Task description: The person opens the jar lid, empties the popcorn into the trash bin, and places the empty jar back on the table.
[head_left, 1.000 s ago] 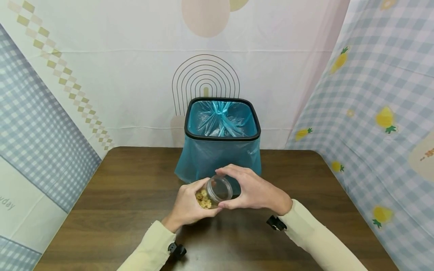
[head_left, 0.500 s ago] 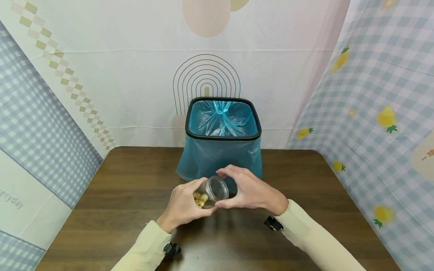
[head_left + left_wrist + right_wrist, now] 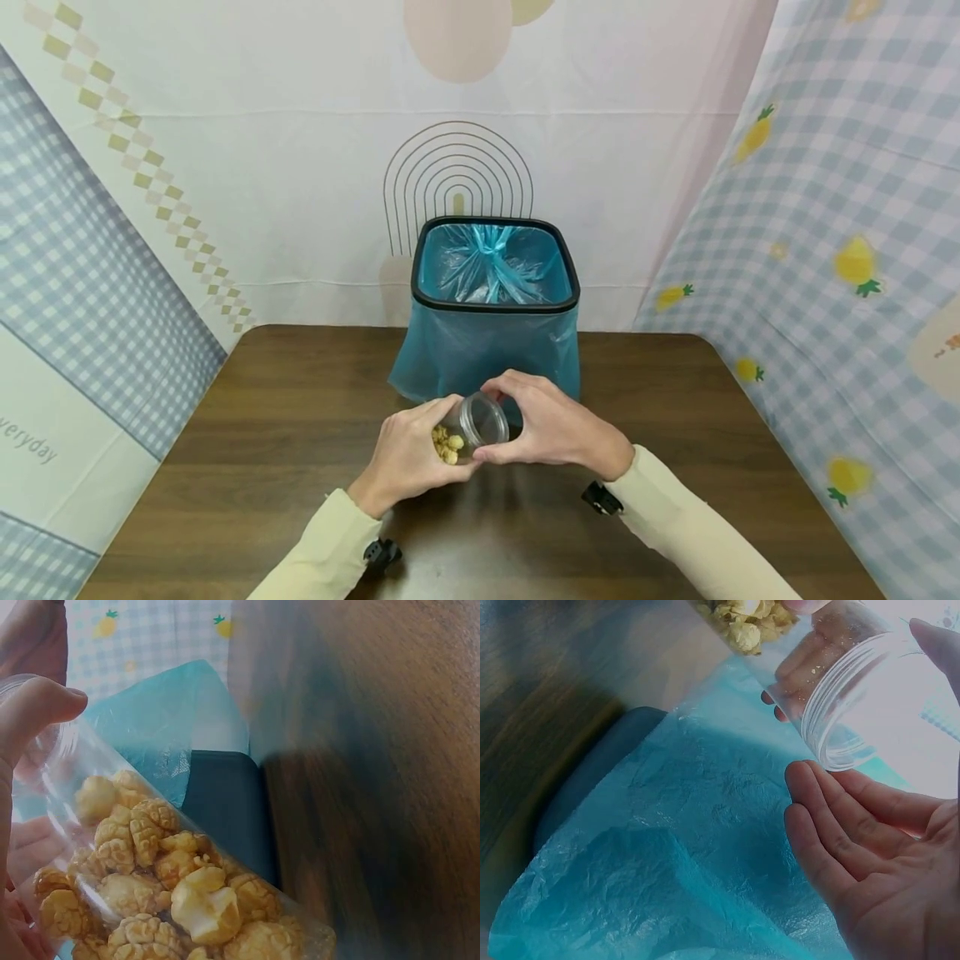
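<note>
My left hand (image 3: 408, 450) grips a clear plastic jar (image 3: 784, 667) tilted on its side, mouth toward the right. Pieces of golden popcorn (image 3: 150, 877) lie heaped at the bottom end of the jar, by my left palm. The jar's threaded mouth (image 3: 821, 705) faces my right hand (image 3: 558, 425), with no cap showing on it. My right hand is cupped around that mouth, its thumb and fingertips right at opposite sides of the rim. In the right wrist view its fingers (image 3: 847, 832) extend side by side, with nothing lying on them.
A bin (image 3: 495, 307) with a black rim and a blue plastic liner (image 3: 480, 342) stands on the brown wooden table (image 3: 300, 417), just beyond my hands. Patterned cloth (image 3: 300, 167) hangs behind and on both sides.
Both hands and the jar have shifted slightly left, then barely moved. The popcorn has settled a little differently inside the jar.
</note>
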A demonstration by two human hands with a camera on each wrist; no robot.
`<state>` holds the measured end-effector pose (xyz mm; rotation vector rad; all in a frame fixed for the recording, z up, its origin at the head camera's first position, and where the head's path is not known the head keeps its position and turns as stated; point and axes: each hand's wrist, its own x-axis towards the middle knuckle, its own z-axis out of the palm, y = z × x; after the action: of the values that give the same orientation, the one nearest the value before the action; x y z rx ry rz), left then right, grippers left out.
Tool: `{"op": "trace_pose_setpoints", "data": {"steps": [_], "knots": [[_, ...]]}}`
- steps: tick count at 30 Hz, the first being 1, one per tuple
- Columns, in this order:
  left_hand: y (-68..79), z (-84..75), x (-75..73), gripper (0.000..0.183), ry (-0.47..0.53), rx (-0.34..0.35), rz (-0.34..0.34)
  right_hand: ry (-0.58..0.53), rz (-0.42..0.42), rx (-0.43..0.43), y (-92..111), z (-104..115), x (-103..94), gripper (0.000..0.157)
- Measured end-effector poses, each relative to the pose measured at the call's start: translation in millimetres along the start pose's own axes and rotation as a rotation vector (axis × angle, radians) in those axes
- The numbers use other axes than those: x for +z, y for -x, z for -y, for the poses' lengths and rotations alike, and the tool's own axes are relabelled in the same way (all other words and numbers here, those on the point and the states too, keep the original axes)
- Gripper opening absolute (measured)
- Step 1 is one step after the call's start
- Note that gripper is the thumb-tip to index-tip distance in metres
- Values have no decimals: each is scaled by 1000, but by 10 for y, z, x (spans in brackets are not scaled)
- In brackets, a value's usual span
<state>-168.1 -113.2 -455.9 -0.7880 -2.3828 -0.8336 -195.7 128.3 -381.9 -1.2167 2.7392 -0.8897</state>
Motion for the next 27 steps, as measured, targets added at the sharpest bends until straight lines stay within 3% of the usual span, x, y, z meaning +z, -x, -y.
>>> {"op": "trace_pose_setpoints", "data": {"steps": [19, 27], "knots": [[-12, -31, -5, 75, 9, 9, 12, -10, -19, -59, 15, -35, 44, 55], [-34, -41, -11, 75, 14, 27, 32, -4, -18, -103, 30, -52, 29, 57]]}}
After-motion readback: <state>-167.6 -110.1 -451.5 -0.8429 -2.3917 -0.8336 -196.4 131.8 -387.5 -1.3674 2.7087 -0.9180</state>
